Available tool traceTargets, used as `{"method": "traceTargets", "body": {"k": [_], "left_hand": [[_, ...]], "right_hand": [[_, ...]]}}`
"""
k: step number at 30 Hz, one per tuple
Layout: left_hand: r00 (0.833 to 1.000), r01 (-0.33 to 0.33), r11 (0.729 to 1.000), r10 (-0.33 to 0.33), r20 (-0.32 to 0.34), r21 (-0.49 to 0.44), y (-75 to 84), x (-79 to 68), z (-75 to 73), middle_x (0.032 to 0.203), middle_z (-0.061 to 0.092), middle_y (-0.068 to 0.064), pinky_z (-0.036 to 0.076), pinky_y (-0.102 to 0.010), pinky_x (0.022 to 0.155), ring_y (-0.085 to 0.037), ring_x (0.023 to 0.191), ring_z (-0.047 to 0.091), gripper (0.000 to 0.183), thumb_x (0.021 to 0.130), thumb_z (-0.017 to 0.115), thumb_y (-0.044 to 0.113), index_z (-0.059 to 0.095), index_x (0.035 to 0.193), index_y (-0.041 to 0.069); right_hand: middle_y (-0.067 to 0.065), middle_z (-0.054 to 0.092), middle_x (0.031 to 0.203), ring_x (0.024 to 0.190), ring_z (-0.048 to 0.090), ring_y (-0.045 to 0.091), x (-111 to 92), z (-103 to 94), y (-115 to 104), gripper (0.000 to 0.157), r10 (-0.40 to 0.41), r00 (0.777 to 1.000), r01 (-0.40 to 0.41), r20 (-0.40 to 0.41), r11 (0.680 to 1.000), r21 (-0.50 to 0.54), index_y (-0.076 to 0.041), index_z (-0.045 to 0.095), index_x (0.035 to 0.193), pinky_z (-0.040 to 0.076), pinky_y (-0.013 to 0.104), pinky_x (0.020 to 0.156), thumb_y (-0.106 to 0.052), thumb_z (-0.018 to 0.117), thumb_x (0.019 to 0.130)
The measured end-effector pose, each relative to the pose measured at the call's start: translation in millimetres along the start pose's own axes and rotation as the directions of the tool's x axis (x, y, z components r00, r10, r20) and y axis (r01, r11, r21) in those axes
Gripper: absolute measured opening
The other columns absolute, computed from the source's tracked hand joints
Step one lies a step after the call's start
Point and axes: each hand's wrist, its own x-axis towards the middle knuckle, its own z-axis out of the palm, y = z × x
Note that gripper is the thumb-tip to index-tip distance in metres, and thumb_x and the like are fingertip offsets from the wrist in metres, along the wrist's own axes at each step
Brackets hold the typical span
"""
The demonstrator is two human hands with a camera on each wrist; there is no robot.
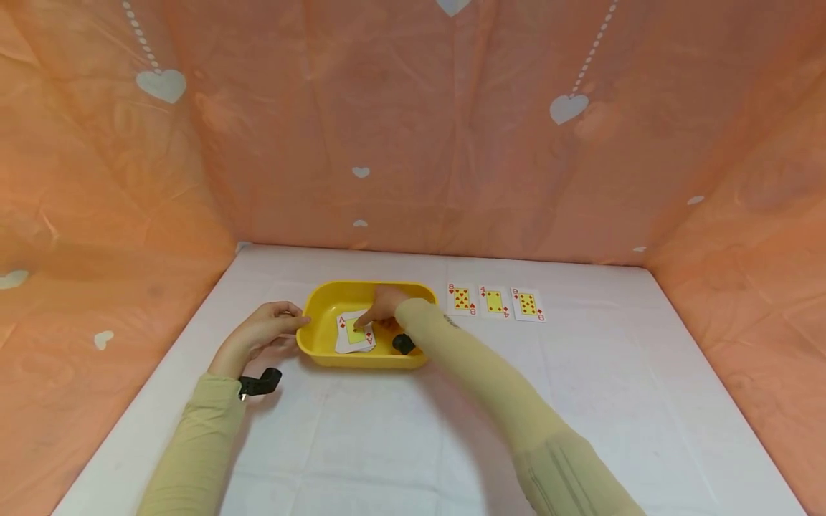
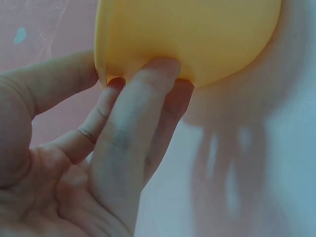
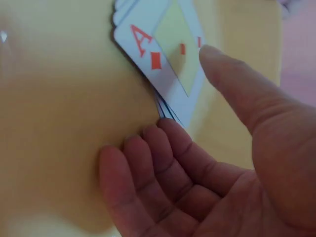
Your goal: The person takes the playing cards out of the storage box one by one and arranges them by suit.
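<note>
A yellow plastic basin [image 1: 361, 362] stands on the white cloth. My left hand [image 1: 261, 331] grips its left end, the thumb at the rim and the fingers [image 2: 143, 103] against the outer wall. Inside the basin lies a loose stack of playing cards, an ace of diamonds [image 1: 351, 333] on top. My right hand [image 1: 386, 302] reaches in from the right. Its thumb [image 3: 222, 71] lies over the ace's face, while the bent fingertips are near the stack's corner, with a gap between thumb and fingers. Whether the thumb presses on the card is unclear.
Right of the basin, an eight of hearts [image 1: 461, 299], a four of diamonds [image 1: 494, 302] and a nine of diamonds [image 1: 528, 305] lie face up in a row. Orange fabric [image 1: 439, 143] with white hearts walls the back and both sides. Black wrist mounts [image 1: 261, 383] sit on both arms.
</note>
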Motion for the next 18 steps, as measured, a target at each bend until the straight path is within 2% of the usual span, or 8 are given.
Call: {"method": "traceTargets", "body": {"k": [3,6,14,18], "left_hand": [[1.0,0.003,1.0,-0.003,0.002,0.0,-0.5,0.3,0.0,0.098,0.061,-0.013,0.054,-0.035,0.077,-0.019,0.085,0.064,0.033,0.094,0.062,0.022,0.052,0.107,-0.007],[1.0,0.0,1.0,0.0,-0.001,0.0,-0.8,0.1,-0.2,0.099,0.061,-0.015,0.054,-0.035,0.077,-0.02,0.086,0.064,0.034,0.094,0.062,0.022,0.052,0.107,-0.007],[1.0,0.007,1.0,-0.007,0.0,0.002,0.7,-1.4,1.2,0.101,0.061,-0.016,0.054,-0.035,0.078,-0.021,0.087,0.064,0.034,0.094,0.063,0.022,0.053,0.108,-0.007],[1.0,0.015,1.0,-0.015,0.0,0.005,3.3,-2.6,1.2,0.103,0.061,-0.017,0.054,-0.035,0.078,-0.022,0.088,0.063,0.036,0.094,0.063,0.024,0.052,0.11,-0.006]], "right_hand": [[0.001,0.036,0.05,0.043,0.035,0.016,8.5,4.8,0.9,0.054,-0.006,1.0,0.005,-0.02,0.999,-0.036,-0.009,0.045,0.074,0.03,0.026,0.04,-0.041,0.088,0.065],[0.001,0.036,0.052,0.043,0.034,0.015,5.2,6.4,-1.8,0.055,-0.025,0.999,0.023,-0.032,0.998,-0.061,-0.008,0.046,0.079,0.029,0.026,0.041,-0.041,0.088,0.064],[0.004,0.047,0.07,0.053,0.045,0.016,0.6,8.3,-2.9,0.055,-0.083,0.993,0.063,-0.088,0.975,-0.214,-0.006,0.055,0.091,0.039,0.026,0.048,-0.039,0.089,0.064],[0.004,0.049,0.076,0.06,0.047,0.016,7.4,6.6,-0.1,0.052,-0.108,0.991,0.087,-0.076,0.968,-0.237,-0.005,0.055,0.096,0.04,0.026,0.052,-0.033,0.088,0.067]]}}
